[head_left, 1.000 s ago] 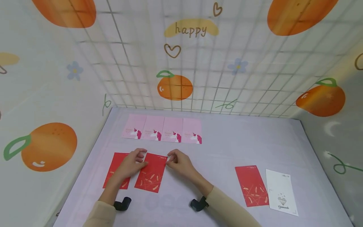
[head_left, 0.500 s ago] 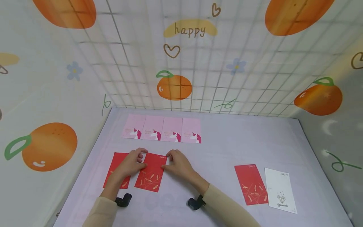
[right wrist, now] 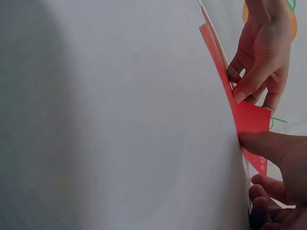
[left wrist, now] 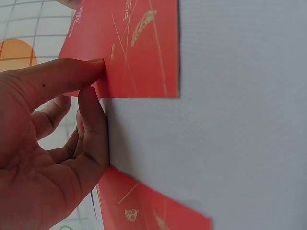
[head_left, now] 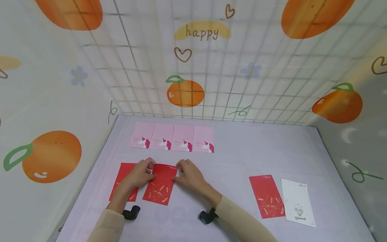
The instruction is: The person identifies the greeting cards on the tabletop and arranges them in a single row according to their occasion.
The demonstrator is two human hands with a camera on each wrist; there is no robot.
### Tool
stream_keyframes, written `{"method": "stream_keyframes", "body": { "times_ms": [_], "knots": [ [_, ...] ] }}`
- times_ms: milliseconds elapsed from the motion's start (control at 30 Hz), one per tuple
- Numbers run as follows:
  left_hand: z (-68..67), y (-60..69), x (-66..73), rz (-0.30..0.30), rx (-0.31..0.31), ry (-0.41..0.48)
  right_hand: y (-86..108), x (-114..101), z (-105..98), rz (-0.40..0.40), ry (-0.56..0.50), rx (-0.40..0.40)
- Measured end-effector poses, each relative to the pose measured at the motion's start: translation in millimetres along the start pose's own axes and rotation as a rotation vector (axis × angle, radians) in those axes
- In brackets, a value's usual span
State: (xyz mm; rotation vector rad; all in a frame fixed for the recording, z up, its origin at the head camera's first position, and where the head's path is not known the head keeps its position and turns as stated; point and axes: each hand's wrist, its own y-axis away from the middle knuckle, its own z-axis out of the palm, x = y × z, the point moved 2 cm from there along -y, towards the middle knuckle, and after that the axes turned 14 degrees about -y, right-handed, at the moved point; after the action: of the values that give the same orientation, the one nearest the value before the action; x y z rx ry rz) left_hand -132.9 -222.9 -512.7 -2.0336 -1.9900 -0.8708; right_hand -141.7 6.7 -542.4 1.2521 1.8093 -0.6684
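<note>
A red card with gold feather prints (head_left: 160,185) lies between the two hands in the head view. The left hand (head_left: 141,174) pinches its left edge, thumb on top; in the left wrist view that thumb presses on the red card (left wrist: 139,57) with a finger at its edge. At its right edge the right hand (head_left: 190,175) pinches with the thumb on the face, also visible in the right wrist view (right wrist: 288,163). The card's top edge looks slightly bowed. Another red card (head_left: 123,174) lies partly hidden beneath the left hand and forearm.
Several pink unicorn cards (head_left: 182,137) lie in a row at the back left. On the right, a red card (head_left: 267,196) touches or slightly overlaps a white card (head_left: 297,201). Walls printed with oranges surround the table (head_left: 242,151).
The right hand's thumb has moved left onto the card's right edge. The card's top edge looks more bowed than before. The left hand has barely moved.
</note>
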Motion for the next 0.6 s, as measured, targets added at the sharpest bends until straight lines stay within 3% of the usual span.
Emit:
{"method": "stream_keyframes", "body": {
  "times_ms": [333,600],
  "knots": [
    [2.1,2.2,-0.9,0.008,0.017,-0.001,0.6,4.2,-1.9,-0.053,-0.056,0.012],
    [4.6,5.3,-1.2,0.009,0.049,0.103,4.5,1.1,-6.1,-0.091,-0.198,0.012]
  ]
}}
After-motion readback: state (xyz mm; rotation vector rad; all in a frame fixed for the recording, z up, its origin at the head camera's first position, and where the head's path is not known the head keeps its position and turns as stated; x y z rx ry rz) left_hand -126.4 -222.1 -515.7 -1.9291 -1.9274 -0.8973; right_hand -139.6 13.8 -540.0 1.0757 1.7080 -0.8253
